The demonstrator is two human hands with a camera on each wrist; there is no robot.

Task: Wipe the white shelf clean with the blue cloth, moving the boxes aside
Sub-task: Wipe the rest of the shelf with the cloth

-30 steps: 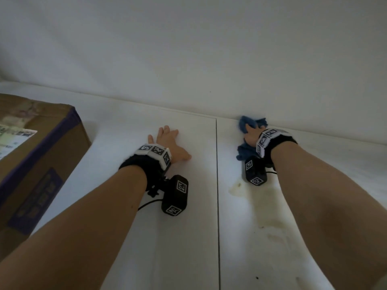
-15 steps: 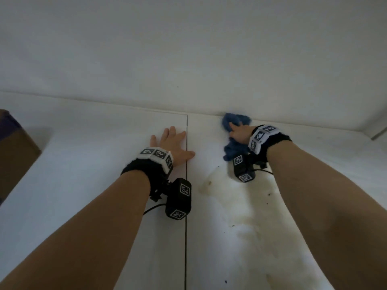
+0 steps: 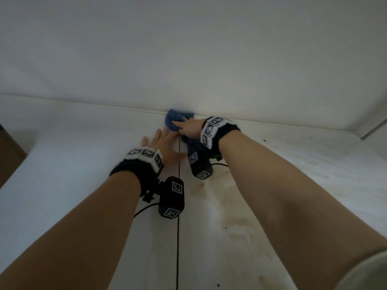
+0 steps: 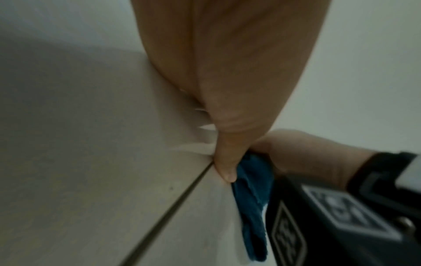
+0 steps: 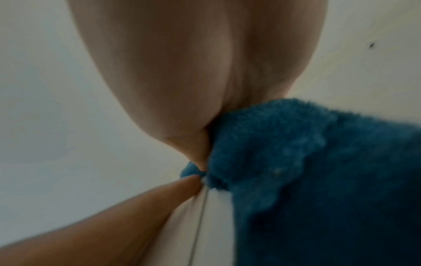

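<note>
The blue cloth (image 3: 176, 120) is bunched at the back of the white shelf (image 3: 62, 185), against the rear wall and right at the seam between two panels. My right hand (image 3: 186, 127) lies over the cloth and holds it down, fingers pointing left; more cloth trails under the wrist. In the right wrist view the palm (image 5: 193, 72) sits on the cloth (image 5: 318, 180). My left hand (image 3: 163, 141) rests flat on the shelf, fingers spread, its fingertips beside the cloth. The left wrist view shows its thumb (image 4: 225, 162) touching the cloth (image 4: 252, 189).
A brown cardboard box (image 3: 8, 158) shows only as a corner at the far left edge. Brown stains and specks (image 3: 230, 206) mark the right panel near my right forearm. The shelf's right end wall (image 3: 372, 130) is at the back right.
My right hand has slid the cloth left along the back wall to the seam, up against my left hand's fingers. The view has turned right, so the box is nearly out of frame.
</note>
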